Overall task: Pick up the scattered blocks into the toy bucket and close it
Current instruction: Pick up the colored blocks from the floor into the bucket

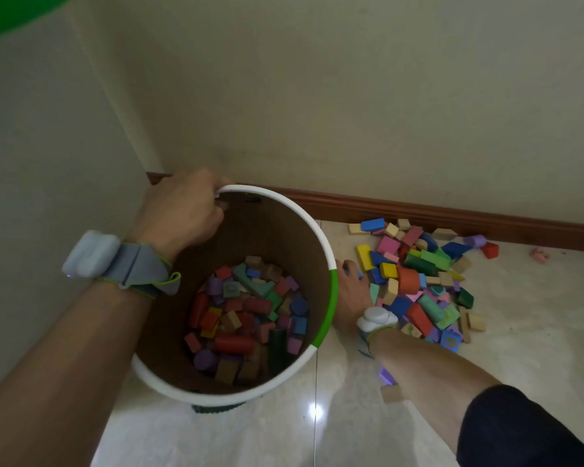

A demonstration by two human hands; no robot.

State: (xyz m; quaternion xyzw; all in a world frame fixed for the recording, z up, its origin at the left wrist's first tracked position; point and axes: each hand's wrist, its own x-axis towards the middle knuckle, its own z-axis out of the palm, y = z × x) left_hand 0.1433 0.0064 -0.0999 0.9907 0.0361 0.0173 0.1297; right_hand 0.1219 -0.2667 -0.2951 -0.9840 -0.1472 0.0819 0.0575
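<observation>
Standing on the glossy tiled floor point(317, 433), one tall round cardboard toy bucket with a white and green rim point(332, 291) is about a third full of coloured wooden blocks point(246, 315). It looks stiff yet light; the rim seems the best hold. The left hand point(182, 210) curls over that rim. Just beside it, a pile of scattered painted blocks point(418, 284), too many to count, lies by the skirting. The right hand point(351, 291) rests at the pile's edge, fingers hidden, so its grip cannot be told.
</observation>
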